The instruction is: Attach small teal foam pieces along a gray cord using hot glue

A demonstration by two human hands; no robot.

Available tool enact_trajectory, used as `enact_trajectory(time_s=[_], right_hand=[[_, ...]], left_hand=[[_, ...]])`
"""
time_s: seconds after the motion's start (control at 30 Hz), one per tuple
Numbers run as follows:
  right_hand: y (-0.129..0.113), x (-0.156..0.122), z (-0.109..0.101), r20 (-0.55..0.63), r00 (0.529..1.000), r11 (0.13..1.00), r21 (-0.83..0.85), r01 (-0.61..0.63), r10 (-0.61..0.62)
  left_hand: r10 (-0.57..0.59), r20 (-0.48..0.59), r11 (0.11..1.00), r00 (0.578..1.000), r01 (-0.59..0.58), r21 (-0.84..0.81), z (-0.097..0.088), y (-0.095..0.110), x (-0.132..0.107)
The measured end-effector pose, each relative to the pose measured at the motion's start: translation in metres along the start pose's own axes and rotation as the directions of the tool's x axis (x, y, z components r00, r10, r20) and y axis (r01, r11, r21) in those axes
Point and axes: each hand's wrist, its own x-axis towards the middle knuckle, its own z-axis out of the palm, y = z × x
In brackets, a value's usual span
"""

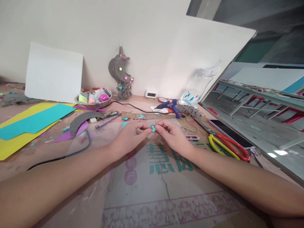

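Between the fingertips of both hands is a small turquoise cut-out piece, held up over the mat. My left hand pinches its left side, and my right hand grips the right side with thumb and forefinger. A thin pale loop shows just below the fingers; I cannot tell whether it is joined to the piece. More turquoise scraps lie beside my left hand, and another scrap rests on a cardboard strip. Past my right hand is a pink cutter.
Scissors and a phone lie right. A blue glue gun, grey yarn and a clear bottle stand behind. Left are turquoise sheets, a grey arc and a bowl. A grey moon ornament hangs at the wall.
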Motion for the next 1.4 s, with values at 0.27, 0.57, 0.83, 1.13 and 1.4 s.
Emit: enact_trajectory(time_s=[0.27,0.57,0.83,1.13,1.4], right_hand=[[-0.003,-0.001,0.0,0.061,0.998,0.997,-0.08,-0.004,0.009],[-0.003,0.001,-0.002,0.066,0.994,0.986,-0.148,-0.072,0.082],[-0.006,0.001,-0.009,0.195,0.98,0.934,-0.342,0.103,-0.036],[0.007,0.039,-0.099,-0.325,0.943,0.794,-0.591,-0.142,-0.074],[0.086,0.053,-0.11,-0.172,0.969,0.855,-0.461,-0.236,0.175]], left_hand=[[-0.085,0.037,0.993,0.996,0.088,-0.073,0.001,-0.001,0.0],[-0.209,-0.108,0.975,0.972,0.199,-0.094,0.0,-0.003,0.002],[-0.208,-0.127,0.974,0.97,0.194,-0.119,-0.001,-0.008,0.004],[-0.219,-0.119,0.97,0.969,0.203,-0.135,0.0,-0.011,0.004],[-0.219,-0.1,0.973,0.971,0.209,-0.1,0.001,-0.014,0.004]])
